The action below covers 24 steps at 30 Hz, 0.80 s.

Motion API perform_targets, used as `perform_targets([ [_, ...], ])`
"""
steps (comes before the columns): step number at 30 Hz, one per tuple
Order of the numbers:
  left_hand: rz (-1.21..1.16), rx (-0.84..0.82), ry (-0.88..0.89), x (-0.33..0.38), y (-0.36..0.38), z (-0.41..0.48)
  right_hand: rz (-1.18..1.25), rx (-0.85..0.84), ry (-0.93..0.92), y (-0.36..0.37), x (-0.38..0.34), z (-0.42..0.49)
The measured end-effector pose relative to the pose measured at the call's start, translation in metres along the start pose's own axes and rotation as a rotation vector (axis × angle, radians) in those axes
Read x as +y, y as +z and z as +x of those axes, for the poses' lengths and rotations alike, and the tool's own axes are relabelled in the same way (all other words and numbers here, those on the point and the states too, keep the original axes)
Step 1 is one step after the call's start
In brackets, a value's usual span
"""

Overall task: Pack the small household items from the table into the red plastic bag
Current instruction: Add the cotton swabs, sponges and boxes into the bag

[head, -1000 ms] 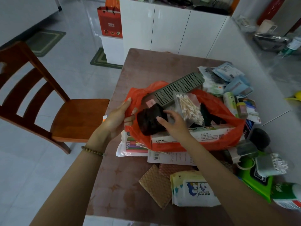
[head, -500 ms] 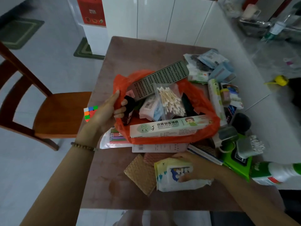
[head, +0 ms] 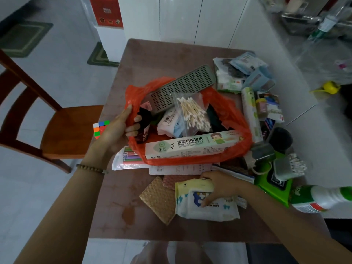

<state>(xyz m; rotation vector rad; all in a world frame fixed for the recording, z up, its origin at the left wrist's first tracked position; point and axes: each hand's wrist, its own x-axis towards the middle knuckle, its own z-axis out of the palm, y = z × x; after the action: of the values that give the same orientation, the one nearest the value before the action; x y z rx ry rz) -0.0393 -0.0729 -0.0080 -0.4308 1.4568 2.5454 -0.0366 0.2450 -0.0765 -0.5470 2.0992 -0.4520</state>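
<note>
The red plastic bag (head: 235,119) lies open at the middle of the brown table (head: 152,54). Inside it I see a grey perforated tray (head: 182,86), a clear pouch of cotton swabs (head: 194,113), tissue packs and a long foil box (head: 190,146). My left hand (head: 116,130) grips the bag's left rim and holds it open. My right hand (head: 219,185) is closed on the white baby wipes pack (head: 205,201), which lies on the table in front of the bag.
Woven cloths (head: 158,199) lie left of the wipes. A green wipes pack (head: 274,185), a cleaner bottle (head: 322,197), a swab box (head: 289,166) and several packets crowd the table's right side. A puzzle cube (head: 100,128) sits at the left edge beside a wooden chair (head: 57,128).
My right hand left the inside of the bag, came down to the table in front and closed on the baby wipes pack. The left hand kept its grip on the rim.
</note>
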Motion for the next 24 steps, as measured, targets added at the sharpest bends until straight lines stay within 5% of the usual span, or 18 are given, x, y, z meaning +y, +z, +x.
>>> perform_targets([
  [6,0.006,0.008,0.010,0.005,0.001,-0.001,0.445,0.030,-0.145,-0.046,-0.035,-0.027],
  [12,0.011,0.042,0.058,0.012,0.002,-0.004,0.969,0.507,-0.155,-0.093,-0.083,0.018],
  [18,0.020,0.050,0.057,0.015,0.000,-0.007,0.685,0.799,-0.179,-0.080,-0.099,0.045],
  [20,0.038,0.041,0.046,0.017,-0.001,-0.006,0.684,0.754,-0.294,-0.063,-0.093,0.033],
  [24,0.038,0.014,0.048,0.016,0.001,-0.005,0.737,0.365,-0.279,-0.011,-0.080,0.020],
])
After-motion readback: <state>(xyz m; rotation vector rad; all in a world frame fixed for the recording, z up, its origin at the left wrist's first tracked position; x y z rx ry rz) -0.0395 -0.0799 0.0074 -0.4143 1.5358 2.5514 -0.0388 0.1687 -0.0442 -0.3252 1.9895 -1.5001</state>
